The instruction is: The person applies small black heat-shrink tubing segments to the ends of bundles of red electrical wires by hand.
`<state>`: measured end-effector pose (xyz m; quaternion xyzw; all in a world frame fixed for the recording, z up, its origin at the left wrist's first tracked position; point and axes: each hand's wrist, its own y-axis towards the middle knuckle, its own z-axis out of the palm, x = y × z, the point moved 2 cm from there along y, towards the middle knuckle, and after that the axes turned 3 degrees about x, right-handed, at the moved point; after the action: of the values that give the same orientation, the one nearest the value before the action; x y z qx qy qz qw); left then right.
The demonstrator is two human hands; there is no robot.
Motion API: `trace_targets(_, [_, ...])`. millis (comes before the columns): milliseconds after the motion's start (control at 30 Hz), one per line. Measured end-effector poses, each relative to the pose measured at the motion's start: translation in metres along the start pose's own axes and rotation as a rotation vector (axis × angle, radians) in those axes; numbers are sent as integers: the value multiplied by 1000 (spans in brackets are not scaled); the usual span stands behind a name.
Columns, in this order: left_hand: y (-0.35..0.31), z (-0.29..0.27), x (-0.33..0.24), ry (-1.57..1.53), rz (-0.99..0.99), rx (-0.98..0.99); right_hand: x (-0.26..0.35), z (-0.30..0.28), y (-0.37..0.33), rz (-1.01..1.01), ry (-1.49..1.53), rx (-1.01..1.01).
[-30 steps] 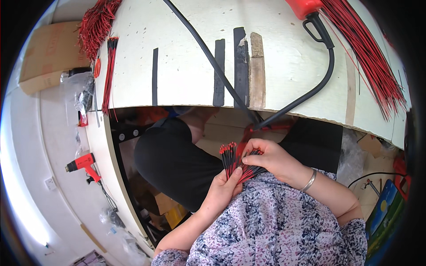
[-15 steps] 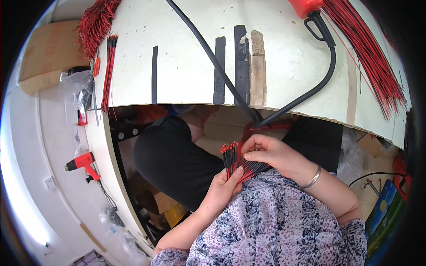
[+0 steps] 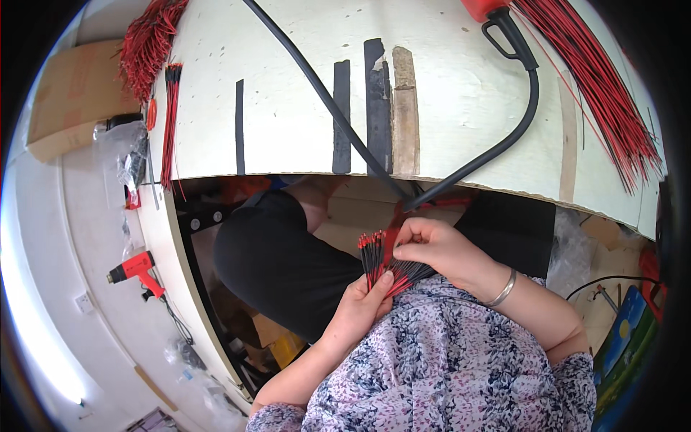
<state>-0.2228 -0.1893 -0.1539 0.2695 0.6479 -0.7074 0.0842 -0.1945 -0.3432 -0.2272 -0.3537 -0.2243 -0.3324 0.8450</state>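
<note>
My left hand [image 3: 356,306] is closed around a bundle of thin red and black wires [image 3: 372,261], held over my lap. Its ends fan out upward, black near the top with red tips. Above the bundle's right part, my right hand [image 3: 435,248] has thumb and forefinger pinched together. Whatever lies between those fingertips is too small or hidden to make out. Part of the bundle passes beneath the right hand and is covered by it.
A white worktable [image 3: 288,137] spans ahead, with a black cable [image 3: 320,97] over its edge. Red-black wires [image 3: 590,86] lie at right, a smaller bunch [image 3: 171,122] at left. A red heat gun [image 3: 133,268] hangs left. A cardboard box [image 3: 79,101] stands beyond.
The view has shifted slightly, so the table and its items appear a little farther left. Both hands stay almost in place, with the right fingertips moving only slightly.
</note>
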Motion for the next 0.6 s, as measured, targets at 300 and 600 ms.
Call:
trace_targets(300, [0,0,-2,28,-30,24,6,-10,-3,98,255,-82])
trace_targets(600, [2,-1,-1,10,-46,23,10,-6,5,87,-56,132])
